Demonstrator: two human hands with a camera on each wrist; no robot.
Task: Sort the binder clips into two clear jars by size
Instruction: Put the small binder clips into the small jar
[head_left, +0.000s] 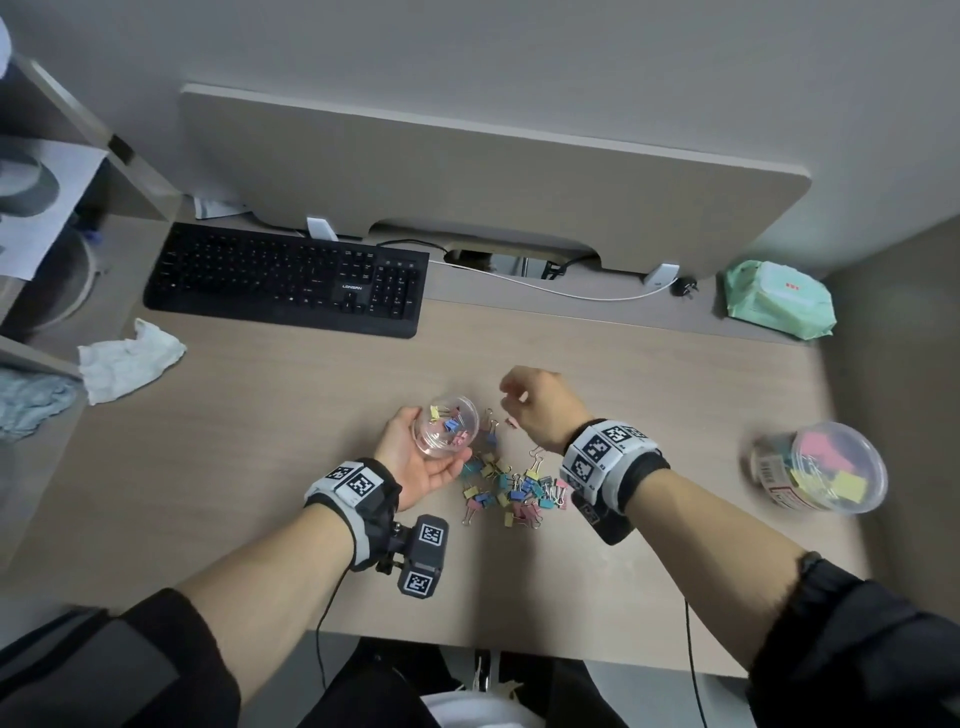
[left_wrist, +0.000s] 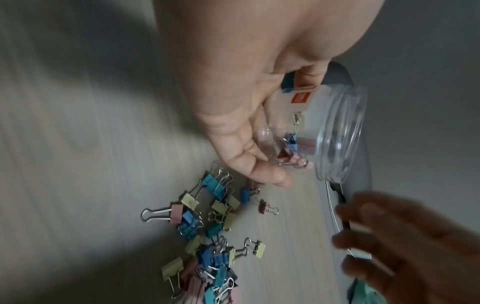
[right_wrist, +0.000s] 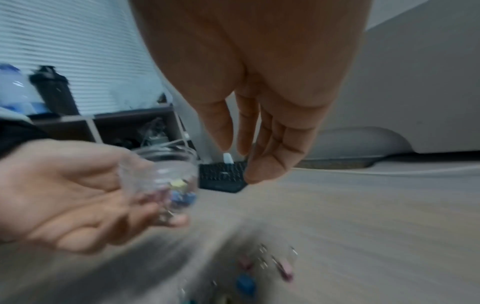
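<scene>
My left hand (head_left: 431, 444) grips a small clear jar (head_left: 451, 426) just above the desk, tilted with its mouth toward the right hand. A few small coloured binder clips lie inside the jar (left_wrist: 337, 133). Several loose binder clips (head_left: 514, 488) in pink, blue, yellow and teal form a pile on the desk right of it. My right hand (head_left: 514, 395) hovers above the far side of the pile, fingers relaxed and pointing down, holding nothing in the right wrist view (right_wrist: 239, 156). A larger clear jar (head_left: 818, 467) with bigger clips stands at the far right.
A black keyboard (head_left: 291, 280) lies at the back left, a crumpled tissue (head_left: 127, 358) at the left, and a green wipes pack (head_left: 779, 299) at the back right. A white cable (head_left: 545, 288) runs along the back panel. The desk's front edge is near my forearms.
</scene>
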